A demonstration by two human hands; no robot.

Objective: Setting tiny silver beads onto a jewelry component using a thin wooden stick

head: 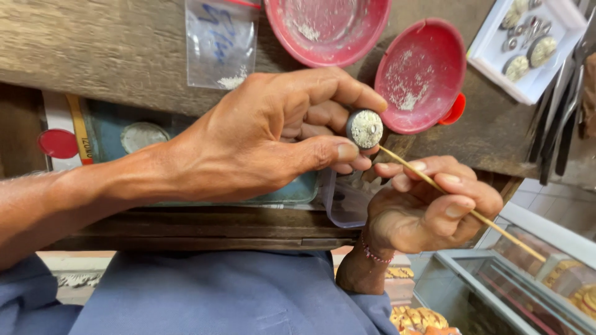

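Observation:
My left hand (267,133) pinches a small round stud-like piece (364,128) with a grey, speckled face between thumb and fingers. My right hand (428,205) holds a thin wooden stick (459,205) like a pen. The stick's tip touches the lower edge of the round piece. Both hands hover over the front edge of a worn wooden workbench (93,49).
Two red shallow dishes (422,74) (326,28) with pale dust sit on the bench. A small plastic bag (220,40) with white grains lies to the left. A white tray (534,87) of similar round pieces is at the top right, beside dark metal tools (559,124). A glass display case (528,285) stands below right.

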